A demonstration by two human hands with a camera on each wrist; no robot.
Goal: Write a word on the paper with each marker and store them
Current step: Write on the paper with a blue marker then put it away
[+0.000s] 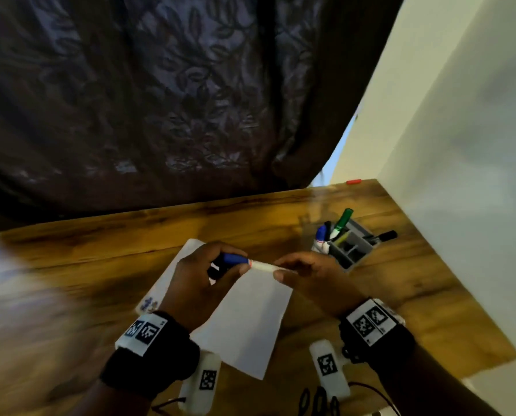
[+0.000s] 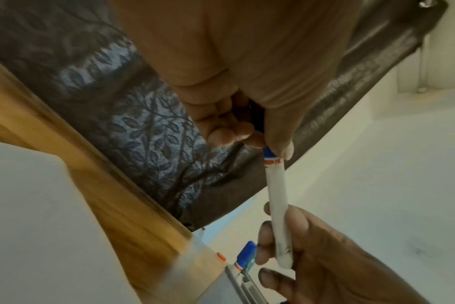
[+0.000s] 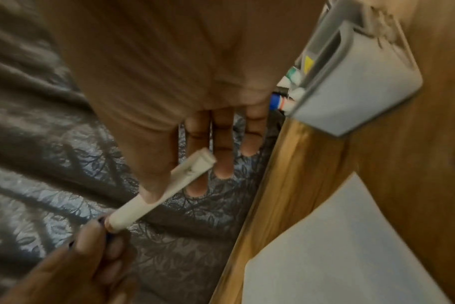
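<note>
A white marker (image 1: 262, 266) with a blue cap (image 1: 235, 259) hangs level above the white paper (image 1: 250, 322), held between both hands. My left hand (image 1: 220, 270) grips the capped end; a dark item shows in its palm, too unclear to name. My right hand (image 1: 283, 270) pinches the white barrel (image 2: 277, 201) between thumb and fingers. In the right wrist view the barrel (image 3: 169, 189) crosses under the right thumb toward the left hand (image 3: 91, 246). Blue writing (image 1: 150, 303) marks the paper's left corner.
A grey compartment organizer (image 1: 352, 250) stands right of the paper on the wooden table (image 1: 70, 265), holding a green marker (image 1: 342, 219), a blue-capped marker (image 1: 321, 234) and a black one (image 1: 385, 235). A dark curtain hangs behind; a white wall closes the right side.
</note>
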